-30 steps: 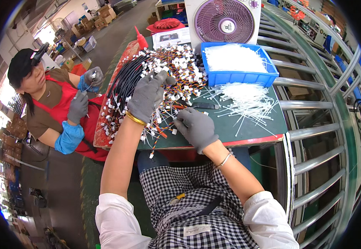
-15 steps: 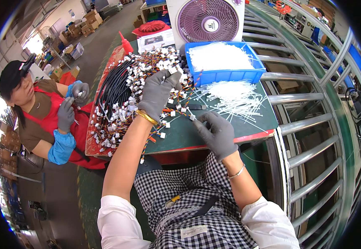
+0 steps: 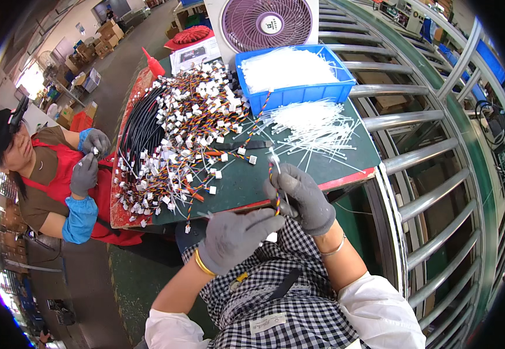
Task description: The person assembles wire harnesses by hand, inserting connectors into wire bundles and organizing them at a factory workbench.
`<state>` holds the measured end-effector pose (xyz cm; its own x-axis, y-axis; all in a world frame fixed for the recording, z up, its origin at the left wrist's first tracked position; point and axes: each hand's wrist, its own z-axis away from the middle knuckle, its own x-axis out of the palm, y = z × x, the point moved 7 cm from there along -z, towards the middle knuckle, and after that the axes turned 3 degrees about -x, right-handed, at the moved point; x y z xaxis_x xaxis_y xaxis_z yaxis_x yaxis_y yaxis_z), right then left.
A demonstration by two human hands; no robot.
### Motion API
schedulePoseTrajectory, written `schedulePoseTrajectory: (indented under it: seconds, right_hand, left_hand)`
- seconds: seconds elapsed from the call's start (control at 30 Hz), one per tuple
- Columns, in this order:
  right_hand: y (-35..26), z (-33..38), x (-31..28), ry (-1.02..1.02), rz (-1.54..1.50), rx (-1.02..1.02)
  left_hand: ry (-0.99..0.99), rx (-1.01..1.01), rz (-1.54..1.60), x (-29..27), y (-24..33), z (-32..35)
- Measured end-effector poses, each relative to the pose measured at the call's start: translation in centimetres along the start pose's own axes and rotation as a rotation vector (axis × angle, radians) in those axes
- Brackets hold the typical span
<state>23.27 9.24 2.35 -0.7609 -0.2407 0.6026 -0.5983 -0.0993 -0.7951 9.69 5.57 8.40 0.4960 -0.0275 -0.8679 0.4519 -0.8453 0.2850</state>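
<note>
Just in front of the table's near edge, my gloved left hand (image 3: 238, 237) is closed on a short wire harness (image 3: 276, 195) of twisted red, yellow and black wires. One white connector sticks out below its fingertips. My gloved right hand (image 3: 303, 198) pinches the same harness higher up, where another white connector (image 3: 273, 156) shows above the fingers. A thin pale strip also runs by the right fingers; its kind is unclear. On the green table (image 3: 229, 196) lies a big heap of similar harnesses (image 3: 200, 110), with black cables (image 3: 139, 125) along its left side.
A blue bin (image 3: 296, 87) of white cable ties stands at the back right, and loose cable ties (image 3: 316, 131) lie before it. Behind are a fan (image 3: 267, 26) and a red bottle (image 3: 154, 65). A roller conveyor (image 3: 421, 174) runs along the right; a co-worker (image 3: 37, 180) works at the left.
My left hand has come back from the heap toward me and now meets the right hand. A harness is stretched between them. The view has shifted slightly.
</note>
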Motion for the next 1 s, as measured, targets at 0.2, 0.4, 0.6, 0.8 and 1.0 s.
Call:
schedulePoseTrajectory:
  seconds: [0.2,0.4,0.6,0.8,1.0]
  right_hand:
    - [0.8,2.4,1.7,-0.299,0.345,-0.102]
    - [0.3,2.7,4.7,-0.396,0.727,-0.312]
    - [1.6,2.8,4.2,-0.425,0.910,-0.214]
    - [-1.5,1.8,2.9,-0.176,0.835,-0.380]
    - [1.6,1.3,2.8,-0.134,0.459,-0.180]
  left_hand:
    - [0.377,-0.607,0.613,0.7,-4.9,3.9]
    - [0.192,-0.992,1.422,3.8,-4.8,4.5]
    - [0.213,-0.943,1.437,4.1,-5.1,5.2]
    - [0.238,-1.038,1.454,3.5,-5.0,6.1]
    - [0.000,-1.085,1.641,5.6,-3.1,6.4]
